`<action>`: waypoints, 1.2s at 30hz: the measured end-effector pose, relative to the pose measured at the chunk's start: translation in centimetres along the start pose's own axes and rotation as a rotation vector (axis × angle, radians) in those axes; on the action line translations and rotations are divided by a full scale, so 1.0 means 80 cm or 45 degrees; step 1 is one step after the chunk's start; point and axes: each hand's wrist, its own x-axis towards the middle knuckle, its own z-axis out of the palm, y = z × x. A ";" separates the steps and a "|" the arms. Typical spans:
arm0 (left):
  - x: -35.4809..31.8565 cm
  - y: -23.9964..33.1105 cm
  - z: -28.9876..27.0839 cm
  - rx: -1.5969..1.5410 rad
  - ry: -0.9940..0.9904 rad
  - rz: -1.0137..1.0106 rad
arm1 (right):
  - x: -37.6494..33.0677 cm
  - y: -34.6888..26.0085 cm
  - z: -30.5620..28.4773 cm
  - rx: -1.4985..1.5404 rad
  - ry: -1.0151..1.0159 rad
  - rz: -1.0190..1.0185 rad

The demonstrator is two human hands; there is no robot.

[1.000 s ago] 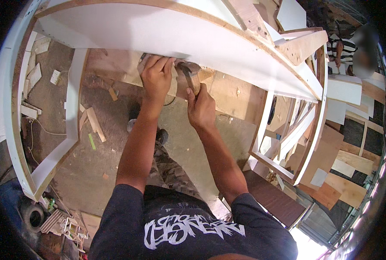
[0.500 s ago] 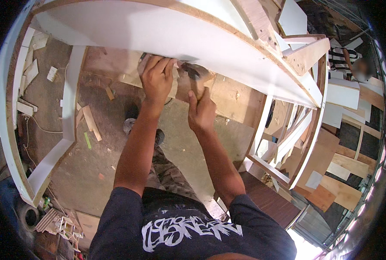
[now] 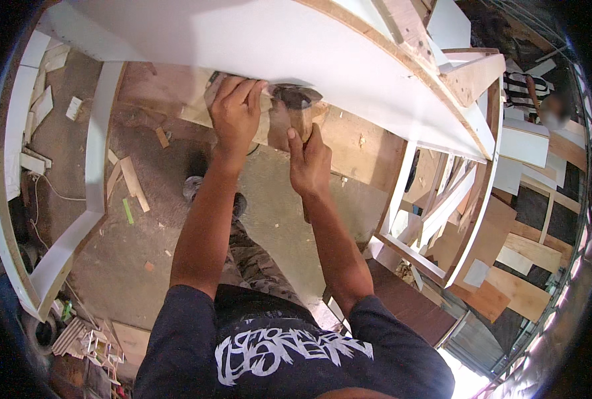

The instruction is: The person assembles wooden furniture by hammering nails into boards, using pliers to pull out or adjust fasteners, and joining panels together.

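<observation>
The left hand (image 3: 235, 110) is pressing flat-fingered against the lower edge of the long curved white-painted wooden panel (image 3: 256, 40), fingers curled up over a pale wooden block (image 3: 206, 113) it is pinning there — whether it is truly gripping the block, I cannot tell. Just to its right, the right hand (image 3: 309, 163) is wrapping closed around the wooden handle of a hammer with a dark metal head (image 3: 296, 100); that head is sitting right at the panel's edge, touching or nearly touching the left fingertips. Below both hands, a dusty concrete floor (image 3: 276, 206) is showing, with wood offcuts (image 3: 133, 183) scattered well off to the left. Out beyond the right hand, a white timber frame (image 3: 435, 199) is standing — and far off behind it, another person in a striped shirt (image 3: 525, 90) is visible.
</observation>
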 end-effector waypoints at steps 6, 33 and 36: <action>0.002 0.003 -0.005 0.035 -0.033 0.046 | -0.001 -0.003 -0.002 0.109 -0.038 -0.031; -0.002 -0.004 0.003 0.013 -0.001 -0.006 | -0.009 -0.004 -0.002 0.110 0.096 -0.090; -0.006 -0.002 0.002 -0.016 -0.016 -0.054 | -0.006 -0.007 -0.008 -0.038 -0.093 0.006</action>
